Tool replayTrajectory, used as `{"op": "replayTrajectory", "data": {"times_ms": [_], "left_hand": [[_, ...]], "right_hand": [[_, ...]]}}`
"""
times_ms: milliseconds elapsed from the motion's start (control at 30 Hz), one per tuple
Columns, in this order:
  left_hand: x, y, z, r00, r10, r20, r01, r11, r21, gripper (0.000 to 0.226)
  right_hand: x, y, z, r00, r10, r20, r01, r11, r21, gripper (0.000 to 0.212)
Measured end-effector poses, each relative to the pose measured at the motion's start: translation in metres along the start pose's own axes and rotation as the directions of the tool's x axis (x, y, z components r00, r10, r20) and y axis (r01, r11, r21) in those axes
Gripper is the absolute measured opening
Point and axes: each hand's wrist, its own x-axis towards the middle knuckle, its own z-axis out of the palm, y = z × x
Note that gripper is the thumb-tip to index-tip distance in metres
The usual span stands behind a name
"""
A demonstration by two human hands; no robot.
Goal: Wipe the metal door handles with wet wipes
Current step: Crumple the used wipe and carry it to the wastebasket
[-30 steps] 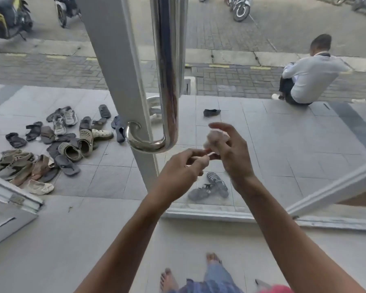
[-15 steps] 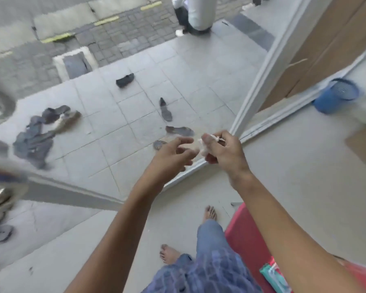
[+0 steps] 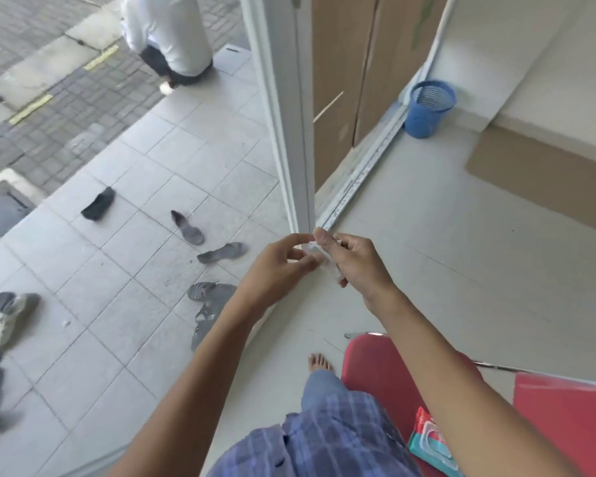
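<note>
I see the crumpled wet wipe at centre frame, pinched between my left hand and right hand. No handle in view. The wipes pack lies at five o'clock on the red chair. I'd refold to a clean, damp face.

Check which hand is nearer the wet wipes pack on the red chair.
Right. The right hand is up-left of the wet wipes pack; the left hand is farther left. Both pinch the wipe.
</note>
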Motion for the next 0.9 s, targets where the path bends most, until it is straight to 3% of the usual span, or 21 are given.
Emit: {"op": "replayTrajectory", "data": {"times_ms": [200, 267, 400, 700, 900], "left_hand": [[0.056, 0.037, 0.034, 0.995, 0.044, 0.089, -0.055, 0.992, 0.115, 0.011], [0.075, 0.052, 0.050, 0.991, 0.028, 0.132, -0.044, 0.992, 0.120, 0.012], [0.107, 0.080, 0.075, 0.968, -0.008, 0.253, -0.015, 0.996, 0.090, 0.013], [0.221, 0.173, 0.142, 0.895, 0.046, 0.444, -0.110, 0.987, 0.119, 0.010], [0.331, 0.227, 0.164, 0.899, 0.061, 0.434, -0.129, 0.983, 0.129, 0.015]], "right_hand": [[0.024, -0.002, -0.064, 0.998, 0.014, -0.065, -0.017, 0.999, -0.037, 0.063], [0.029, 0.004, -0.088, 0.991, 0.011, -0.135, -0.011, 1.000, 0.004, 0.055], [0.031, 0.015, -0.131, 0.974, 0.057, -0.221, -0.031, 0.992, 0.122, 0.019], [0.087, 0.002, -0.229, 0.868, 0.057, -0.493, 0.095, 0.956, 0.278, 0.013], [0.176, -0.036, -0.296, 0.825, 0.040, -0.563, 0.100, 0.971, 0.215, 0.014]]}}
